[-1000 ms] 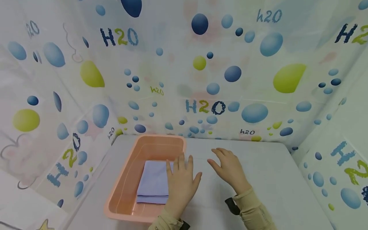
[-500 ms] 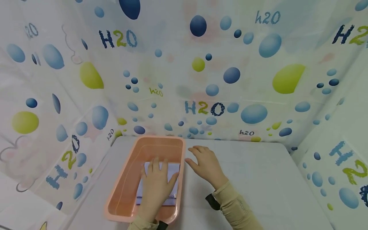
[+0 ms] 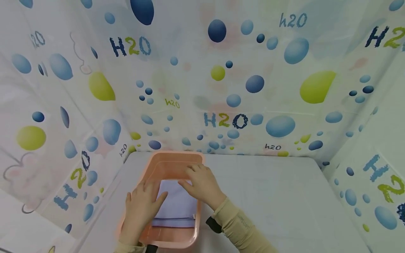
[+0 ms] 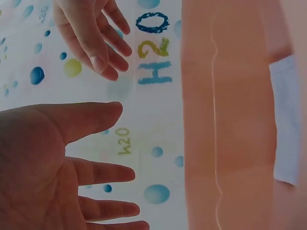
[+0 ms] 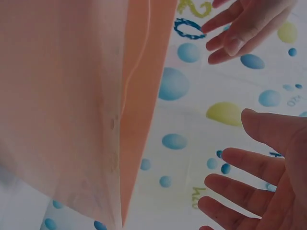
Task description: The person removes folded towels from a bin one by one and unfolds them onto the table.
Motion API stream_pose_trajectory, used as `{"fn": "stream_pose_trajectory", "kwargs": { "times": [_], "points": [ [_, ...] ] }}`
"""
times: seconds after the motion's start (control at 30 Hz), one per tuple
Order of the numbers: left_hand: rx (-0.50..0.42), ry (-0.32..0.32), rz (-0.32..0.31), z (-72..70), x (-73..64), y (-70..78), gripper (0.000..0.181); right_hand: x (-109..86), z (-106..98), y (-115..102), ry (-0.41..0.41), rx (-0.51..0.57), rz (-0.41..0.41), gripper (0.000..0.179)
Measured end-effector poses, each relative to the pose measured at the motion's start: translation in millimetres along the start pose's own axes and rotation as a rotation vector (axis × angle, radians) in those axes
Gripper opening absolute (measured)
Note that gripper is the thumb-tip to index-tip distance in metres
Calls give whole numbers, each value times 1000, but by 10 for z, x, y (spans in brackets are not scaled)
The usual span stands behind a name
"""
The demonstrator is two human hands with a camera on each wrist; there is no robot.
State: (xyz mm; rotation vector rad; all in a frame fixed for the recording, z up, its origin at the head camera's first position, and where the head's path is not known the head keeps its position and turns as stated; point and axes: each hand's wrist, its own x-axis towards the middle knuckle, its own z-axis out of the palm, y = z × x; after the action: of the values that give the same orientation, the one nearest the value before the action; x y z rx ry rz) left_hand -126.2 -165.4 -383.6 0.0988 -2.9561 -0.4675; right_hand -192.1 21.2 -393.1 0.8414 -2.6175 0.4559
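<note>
A: Where the head view looks down, the largest thing is the white plastic curtain printed with blue and green bubbles and "H2O" lettering (image 3: 221, 88), which walls in three sides. Below it lies the flat grey-white table (image 3: 284, 196).

B: Next in size?

A: The rectangular salmon-pink plastic basin (image 3: 148, 168), standing on the table's left part, its far end near the curtain. Inside, flat on the bottom, lies the folded pale-blue cloth (image 3: 177, 207); one long edge runs along the basin's right wall.

B: Hands?

A: Both are over the basin. The left hand (image 3: 142, 207) sits at the cloth's left edge, fingers straight and slightly spread, grasping nothing. The left wrist view shows the same: flat palm (image 4: 43, 167), fingers released.

B: Contact with the cloth?

A: Cannot tell whether the fingertips touch it or hover just above.

B: And the right?

A: The right hand (image 3: 202, 184) reaches in across the right wall towards the cloth's far edge. Fingers extended and loose, not clenched; the right wrist view shows them spread (image 5: 259, 191), holding nothing. A beige sleeve (image 3: 237, 225) covers that forearm.
</note>
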Motion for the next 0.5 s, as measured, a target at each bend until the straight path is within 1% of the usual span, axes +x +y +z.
{"fn": "stream_pose_trajectory", "kwargs": {
  "times": [0.1, 0.27, 0.37, 0.5],
  "points": [
    [-9, -13, -3, 8, 20, -102, 60, 25, 10, -56, -30, -10, -2, 42],
    [-5, -35, 16, 7, 45, -237, 62, 49, 34, -128, -68, -25, -1, 42],
    [-6, -69, 30, -26, 66, -300, 62, 61, 62, -165, -88, -32, -1, 42],
    [-22, -148, 52, -109, 114, -377, 63, 89, 100, -215, -112, -25, -7, 42]
  ]
}}
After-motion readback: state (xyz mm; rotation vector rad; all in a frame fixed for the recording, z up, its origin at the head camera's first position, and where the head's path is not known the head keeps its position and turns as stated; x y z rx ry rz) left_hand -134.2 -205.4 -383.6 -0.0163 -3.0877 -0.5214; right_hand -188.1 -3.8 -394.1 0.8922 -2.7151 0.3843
